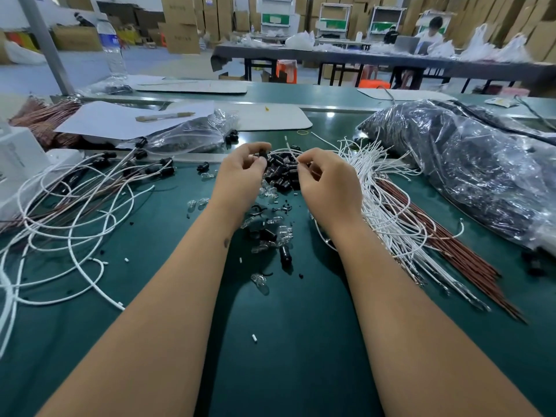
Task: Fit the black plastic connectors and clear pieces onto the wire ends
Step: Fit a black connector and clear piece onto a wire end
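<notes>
Finished wires [90,188] lie left of the connector pile [281,173], many bare wires [388,200] right; my left hand [240,173] pinches a connector [262,154], right hand [328,182] a wire end [290,149].

green bench top [301,341] | grey post [45,43] | stacked cartons [180,22] | dark long table [361,57] | metal racks [334,19]

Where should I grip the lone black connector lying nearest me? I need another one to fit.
Pinch the black connector across its round sides, coming from above. It lies flat on the mat, its long axis pointing roughly toward you, with clear bulbs just beyond it.
</notes>
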The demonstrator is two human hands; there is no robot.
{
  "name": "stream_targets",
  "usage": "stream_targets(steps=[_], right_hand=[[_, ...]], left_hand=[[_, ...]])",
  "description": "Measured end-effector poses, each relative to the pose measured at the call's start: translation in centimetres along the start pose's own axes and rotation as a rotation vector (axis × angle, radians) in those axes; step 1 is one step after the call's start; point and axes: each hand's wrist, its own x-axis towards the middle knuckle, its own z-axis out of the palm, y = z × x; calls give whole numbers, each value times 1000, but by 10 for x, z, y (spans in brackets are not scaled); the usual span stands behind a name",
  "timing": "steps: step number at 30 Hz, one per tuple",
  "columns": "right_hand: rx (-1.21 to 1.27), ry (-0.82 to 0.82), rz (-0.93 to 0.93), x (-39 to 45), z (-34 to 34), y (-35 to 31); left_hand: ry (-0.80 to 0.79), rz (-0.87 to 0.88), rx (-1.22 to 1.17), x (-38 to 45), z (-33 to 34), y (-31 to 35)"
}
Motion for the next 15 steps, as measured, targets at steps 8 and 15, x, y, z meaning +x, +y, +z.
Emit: stream_targets(steps=[8, 15], right_hand=[[0, -31, -111, -2, 3, -3], [-43, -81, -152, -3, 3, -5]], left_hand=[[28, -229, -679, 5, -6, 5], [-24, -207, -698, 2, -6, 6]])
